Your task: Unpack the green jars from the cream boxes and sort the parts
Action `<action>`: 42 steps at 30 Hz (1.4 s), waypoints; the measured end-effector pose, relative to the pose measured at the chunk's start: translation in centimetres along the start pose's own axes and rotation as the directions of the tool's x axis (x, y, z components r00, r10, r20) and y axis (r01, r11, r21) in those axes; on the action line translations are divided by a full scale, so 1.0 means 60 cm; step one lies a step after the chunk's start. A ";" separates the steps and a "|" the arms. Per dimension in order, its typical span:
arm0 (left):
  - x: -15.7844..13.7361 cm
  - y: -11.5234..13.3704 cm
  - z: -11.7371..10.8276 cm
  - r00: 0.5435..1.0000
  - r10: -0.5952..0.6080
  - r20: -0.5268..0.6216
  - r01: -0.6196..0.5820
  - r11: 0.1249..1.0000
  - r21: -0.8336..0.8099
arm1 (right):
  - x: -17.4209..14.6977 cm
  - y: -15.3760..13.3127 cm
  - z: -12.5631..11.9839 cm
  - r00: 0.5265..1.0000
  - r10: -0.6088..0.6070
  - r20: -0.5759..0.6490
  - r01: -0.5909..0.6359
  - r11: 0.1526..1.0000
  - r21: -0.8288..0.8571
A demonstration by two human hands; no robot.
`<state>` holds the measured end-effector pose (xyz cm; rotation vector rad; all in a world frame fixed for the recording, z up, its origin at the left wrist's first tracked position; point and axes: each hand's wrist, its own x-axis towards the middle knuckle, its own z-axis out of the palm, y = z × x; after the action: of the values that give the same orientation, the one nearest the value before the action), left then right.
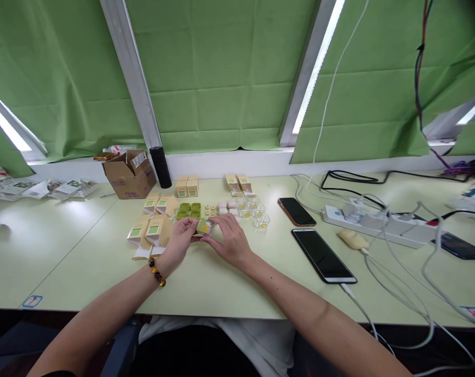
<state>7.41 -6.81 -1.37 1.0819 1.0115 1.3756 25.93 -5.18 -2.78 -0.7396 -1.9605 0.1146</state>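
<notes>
Both hands meet over the front of the table around a small green box (203,226) with a yellow spot and what looks like a clear plastic cover. My left hand (181,238), with a bead bracelet at the wrist, pinches its left side. Fingers of my right hand (231,240) close on its right side. Just beyond lie several green square cups (190,207), tiny yellowish pieces (210,210) and pale pink-white rolls (227,206). Clear plastic boxes (261,222) with yellow spots stand to the right. Open tan cartons (158,230) with green windows are left of my left hand.
Closed tan cartons (187,187) and more open cartons (239,185) stand farther back. A cardboard box (129,175) and black cylinder (161,167) are near the wall. Two phones (323,255), a power strip (374,225) and tangled cables lie right. Plastic packets (36,189) lie far left.
</notes>
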 end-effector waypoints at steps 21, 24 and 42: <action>0.018 0.011 -0.019 0.995 -0.034 -0.091 0.011 0.971 -0.238 | 0.012 0.002 -0.028 0.946 0.306 -0.106 -0.258 0.911 0.323; 0.017 0.008 -0.018 0.993 -0.055 -0.106 0.029 0.973 -0.231 | 0.024 0.004 -0.045 0.953 0.268 -0.142 -0.210 0.922 0.325; 0.007 0.015 -0.002 0.989 -0.101 -0.112 0.077 0.977 -0.199 | 0.029 0.090 -0.161 0.958 0.253 0.138 -0.146 0.840 -0.523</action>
<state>7.06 -6.47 -0.49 0.8071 0.9783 1.4483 35.88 -2.11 1.34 -1.3284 -2.1247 -0.2246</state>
